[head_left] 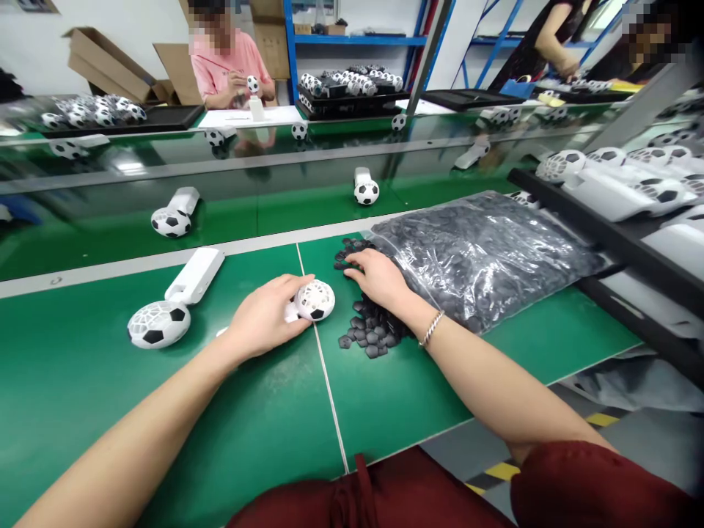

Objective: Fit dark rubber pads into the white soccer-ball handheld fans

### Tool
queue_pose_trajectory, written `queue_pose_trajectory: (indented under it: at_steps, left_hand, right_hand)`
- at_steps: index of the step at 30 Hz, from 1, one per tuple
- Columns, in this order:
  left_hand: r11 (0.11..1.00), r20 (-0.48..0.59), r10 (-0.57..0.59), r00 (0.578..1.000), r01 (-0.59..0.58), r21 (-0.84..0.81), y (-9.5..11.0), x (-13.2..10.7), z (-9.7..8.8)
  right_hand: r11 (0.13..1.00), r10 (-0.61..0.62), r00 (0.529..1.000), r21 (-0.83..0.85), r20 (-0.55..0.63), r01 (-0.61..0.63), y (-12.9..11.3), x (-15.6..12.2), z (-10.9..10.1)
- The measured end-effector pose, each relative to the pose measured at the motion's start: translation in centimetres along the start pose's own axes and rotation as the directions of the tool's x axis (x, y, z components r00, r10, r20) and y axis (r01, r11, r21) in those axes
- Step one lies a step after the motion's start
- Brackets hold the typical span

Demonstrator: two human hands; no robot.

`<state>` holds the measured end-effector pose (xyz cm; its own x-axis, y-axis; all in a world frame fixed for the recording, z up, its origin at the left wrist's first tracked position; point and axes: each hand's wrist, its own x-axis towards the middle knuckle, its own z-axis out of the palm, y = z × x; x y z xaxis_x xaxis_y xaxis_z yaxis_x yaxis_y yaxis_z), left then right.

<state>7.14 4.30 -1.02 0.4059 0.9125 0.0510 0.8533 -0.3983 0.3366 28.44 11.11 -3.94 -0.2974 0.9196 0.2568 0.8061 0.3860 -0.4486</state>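
Observation:
My left hand (264, 315) is closed around a white football-shaped fan (314, 300) lying on the green table (82, 381). My right hand (379, 279) rests on a pile of small black hexagon pieces (368, 334), fingers bent onto them; what they pinch, if anything, is hidden. The pieces spill out of a clear plastic bag (484, 253) to the right. A finished fan with black patches (165, 312) lies to the left of my left hand.
Two more fans (173, 214) (364, 188) lie on the conveyor belt behind. A black tray of white fans (621, 187) stands at right. A person in pink (228, 62) sits across, holding a fan. Other people work at far right.

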Motion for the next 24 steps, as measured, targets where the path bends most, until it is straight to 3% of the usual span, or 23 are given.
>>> queue_pose_trajectory:
  at_steps: [2,6,14,24]
  left_hand:
    - [0.996,0.033,0.060,0.998,-0.062,0.064,-0.1,0.1,-0.2]
    - [0.977,0.097,0.096,0.991,-0.112,0.181,0.1,0.1,-0.4]
    - [0.971,0.105,0.170,0.980,-0.185,0.155,-0.1,-0.8,-0.6]
    - [0.982,0.015,0.067,0.998,-0.069,0.173,-0.7,-0.7,-0.5]
  right_hand:
    - [0.993,-0.003,0.997,-0.114,0.078,0.012,0.1,0.1,0.2]
    - [0.986,-0.012,0.987,-0.164,0.160,0.038,-0.4,-0.2,0.0]
    - [0.933,-0.097,0.980,-0.328,0.172,0.150,-0.8,-0.9,-0.7]
    - [0.948,-0.104,0.986,-0.286,0.133,0.139,0.0,-0.7,-0.6]
